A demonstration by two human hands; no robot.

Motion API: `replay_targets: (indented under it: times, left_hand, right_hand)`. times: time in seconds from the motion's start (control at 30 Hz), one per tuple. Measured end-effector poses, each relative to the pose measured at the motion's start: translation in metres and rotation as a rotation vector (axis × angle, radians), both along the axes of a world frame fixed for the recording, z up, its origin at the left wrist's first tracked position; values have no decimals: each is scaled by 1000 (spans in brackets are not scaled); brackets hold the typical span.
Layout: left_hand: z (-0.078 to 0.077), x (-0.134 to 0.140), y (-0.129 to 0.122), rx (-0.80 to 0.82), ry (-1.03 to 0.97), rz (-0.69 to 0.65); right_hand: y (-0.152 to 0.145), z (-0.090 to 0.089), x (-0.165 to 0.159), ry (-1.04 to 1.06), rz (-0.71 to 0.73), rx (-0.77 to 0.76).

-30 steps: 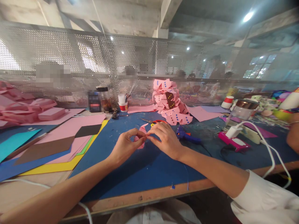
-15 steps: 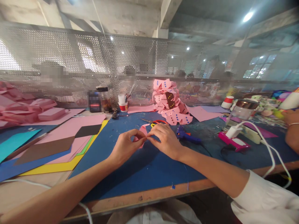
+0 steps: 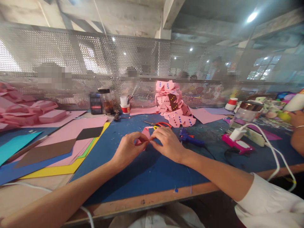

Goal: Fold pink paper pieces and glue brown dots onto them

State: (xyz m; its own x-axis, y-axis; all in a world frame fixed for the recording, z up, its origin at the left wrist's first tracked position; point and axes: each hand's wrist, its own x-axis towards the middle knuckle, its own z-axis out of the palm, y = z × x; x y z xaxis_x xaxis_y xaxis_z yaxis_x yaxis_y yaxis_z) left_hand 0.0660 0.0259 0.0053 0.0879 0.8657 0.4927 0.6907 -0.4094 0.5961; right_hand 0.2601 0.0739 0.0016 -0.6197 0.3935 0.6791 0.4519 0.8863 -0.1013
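Observation:
Over the middle of the blue table mat (image 3: 133, 180), both my hands meet at a small piece of pink paper (image 3: 146, 131). My left hand (image 3: 130, 145) pinches it from the left with thumb and forefinger. From the right, the fingertips of my right hand (image 3: 167, 142) press together on its edge, and most of the paper is hidden behind the fingers. Scissors with red and yellow handles (image 3: 162, 124) lie just beyond my right hand. To the right rests a blue hot glue gun (image 3: 190, 138). A heap of folded pink paper pieces with coloured dots (image 3: 171, 101) stands behind.
Coloured paper sheets (image 3: 54, 152) overlap on the left, near a pink paper pile (image 3: 23, 107). A pink power strip (image 3: 237, 144) with white cables and a glass jar (image 3: 245, 115) stand at right. A perforated metal screen (image 3: 147, 57) closes the back. Another person's hand (image 3: 298, 133) shows far right.
Hardly anything differs. My right fingers have shifted slightly at the pink paper, and the paper has tilted a little. Both hands stay in the same place.

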Motion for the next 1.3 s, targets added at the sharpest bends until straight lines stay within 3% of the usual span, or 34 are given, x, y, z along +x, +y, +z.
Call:
replay_targets:
  times: [0.67,1.03,1.3]
  left_hand:
    - [5,3,-2,-10,44,-17]
    - [0,-4,3,-68,-10,22]
    - [2,-2,1,-99,-31,2]
  right_hand:
    - [0,0,0,-96,-10,-63]
    - [5,1,-2,106,98,-435]
    - [5,-1,-1,117,76,-450]
